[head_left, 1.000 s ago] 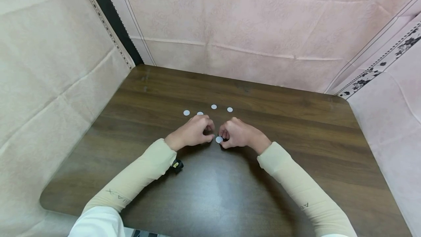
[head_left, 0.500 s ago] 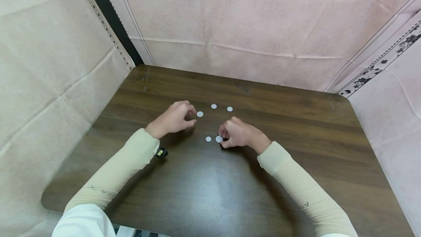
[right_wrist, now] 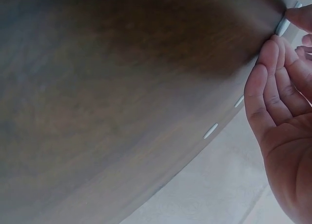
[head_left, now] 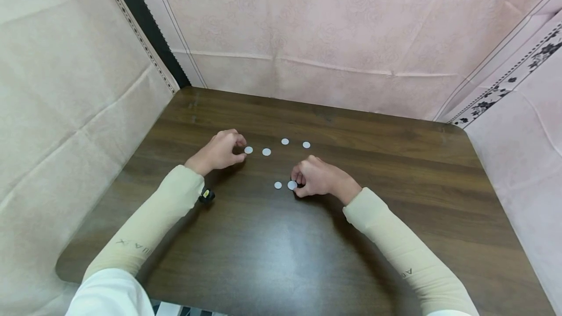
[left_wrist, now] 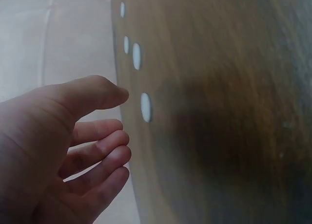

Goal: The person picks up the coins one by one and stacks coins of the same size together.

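Observation:
My right hand (head_left: pixel 319 176) rests low on the dark wooden table, thumb and fingertips pinching the edges of a flat white disc (head_left: pixel 292 186). In the right wrist view that disc (right_wrist: pixel 282 25) shows between thumb and fingertip. Just left of it lies a smaller white disc (head_left: pixel 278 185). Over at the left, my left hand (head_left: pixel 219 150) hovers with thumb and fingers apart, fingertips right beside another white disc (head_left: pixel 249 150). The left wrist view has this disc (left_wrist: pixel 146 107) just beyond the thumb, with nothing between the fingers.
Farther back on the table (head_left: pixel 395 160) lie more white discs: one (head_left: pixel 266 152) right of my left hand, one (head_left: pixel 285 141) behind it and one (head_left: pixel 306 145) to the right. Pale cloth (head_left: pixel 329 38) hangs along the table's back and sides.
My left hand has let go of the smaller disc beside the right hand's disc and moved left and back to the leftmost disc. The right hand has stayed put.

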`<state>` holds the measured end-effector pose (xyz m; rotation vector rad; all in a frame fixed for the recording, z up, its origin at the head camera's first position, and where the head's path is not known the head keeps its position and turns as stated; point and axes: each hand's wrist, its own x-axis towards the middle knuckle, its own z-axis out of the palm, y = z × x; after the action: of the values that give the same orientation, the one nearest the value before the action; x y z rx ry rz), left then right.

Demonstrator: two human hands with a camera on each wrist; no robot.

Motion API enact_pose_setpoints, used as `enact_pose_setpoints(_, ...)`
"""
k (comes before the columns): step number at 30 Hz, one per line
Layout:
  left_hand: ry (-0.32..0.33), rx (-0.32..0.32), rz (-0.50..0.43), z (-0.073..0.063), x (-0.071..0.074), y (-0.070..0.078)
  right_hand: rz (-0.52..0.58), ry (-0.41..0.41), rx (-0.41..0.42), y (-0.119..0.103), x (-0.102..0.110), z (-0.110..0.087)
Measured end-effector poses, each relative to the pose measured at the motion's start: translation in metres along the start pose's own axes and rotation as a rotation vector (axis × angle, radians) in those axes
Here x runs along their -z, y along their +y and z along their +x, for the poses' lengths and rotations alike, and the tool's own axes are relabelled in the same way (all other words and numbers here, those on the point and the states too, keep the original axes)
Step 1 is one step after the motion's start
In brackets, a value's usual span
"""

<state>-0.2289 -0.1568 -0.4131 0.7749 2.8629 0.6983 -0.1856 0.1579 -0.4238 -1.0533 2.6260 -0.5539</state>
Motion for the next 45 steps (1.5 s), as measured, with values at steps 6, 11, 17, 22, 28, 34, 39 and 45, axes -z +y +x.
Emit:
enact_pose_setpoints(6,-0.037,0.016,0.012,0.009,-0.007,-0.010,-0.003,-0.009,-0.002,0.000,-0.003,0.001)
enact_pose_setpoints(11,-0.070,0.023,0.009,0.016,-0.009,-0.016,-0.010,-0.011,0.002,-0.001,-0.005,0.002)
enact_pose_setpoints(17,-0.106,-0.008,0.001,0.023,-0.005,-0.017,0.005,-0.032,-0.005,-0.001,-0.004,0.003)
enact_pose_setpoints(22,-0.131,-0.025,0.025,0.030,0.000,-0.014,0.024,-0.043,-0.014,-0.002,-0.001,0.002)
enact_pose_setpoints(28,-0.180,-0.049,0.047,0.039,0.005,-0.009,0.010,-0.034,-0.021,0.000,0.001,0.001)
enact_pose_setpoints(34,-0.228,-0.026,0.083,0.045,0.005,-0.011,0.016,-0.040,-0.017,-0.001,0.003,0.001)
enact_pose_setpoints(39,-0.238,-0.046,0.161,0.052,0.004,-0.008,0.011,-0.035,-0.019,-0.001,0.003,0.000)
enact_pose_setpoints(45,-0.257,-0.041,0.233,0.053,0.003,-0.002,0.016,-0.035,-0.018,-0.001,0.001,0.000)
